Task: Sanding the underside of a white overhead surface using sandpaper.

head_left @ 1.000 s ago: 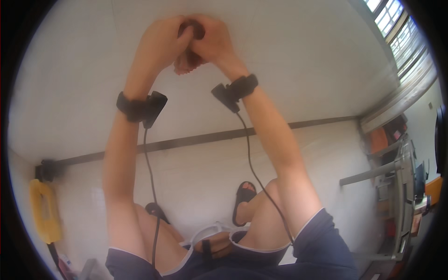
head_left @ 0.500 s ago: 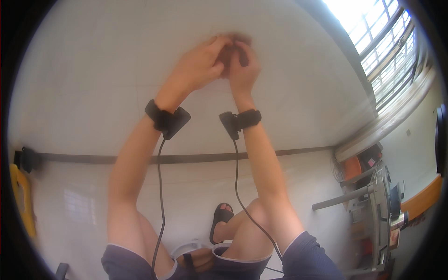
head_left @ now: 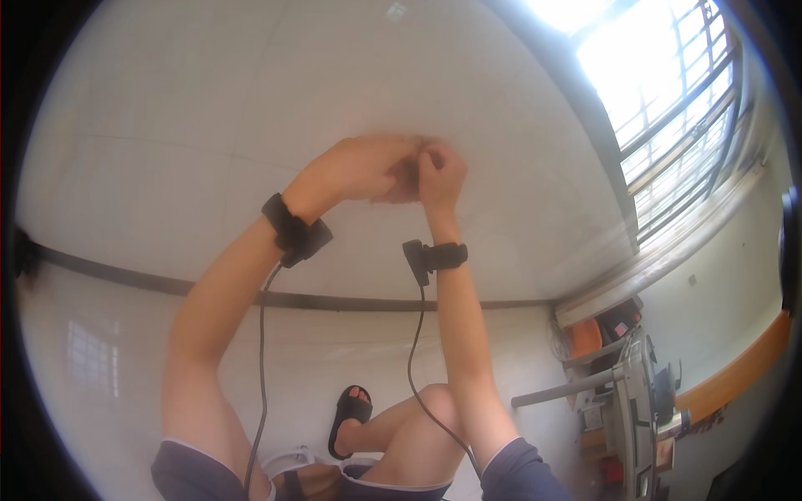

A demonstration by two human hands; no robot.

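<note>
In front of a pale tiled surface (head_left: 192, 108), both my arms reach up and my hands meet fingertip to fingertip. My left hand (head_left: 365, 169) is bent inward, its fingers curled toward the right hand. Thumb and fingers of my right hand (head_left: 441, 181) are closed in a pinch. What they hold between them, if anything, is hidden or too small to make out. A reddish blur (head_left: 399, 188), maybe a reflection of the hands, shows beside the left fingers. Each wrist wears a black strap with a dark device, the left device (head_left: 302, 238) and the right device (head_left: 423, 259), each trailing a cable.
A dark strip (head_left: 334, 302) runs along the surface's lower edge, above a glossy light floor (head_left: 209, 334). At right are a barred window (head_left: 668, 117), a grey-framed machine (head_left: 626, 409) and an orange container (head_left: 585, 338). My sandalled foot (head_left: 352, 409) rests below.
Both hands sit lower in the picture, still together. The whole view has shifted, with the window and the machine further left. The right fingers look more tightly curled.
</note>
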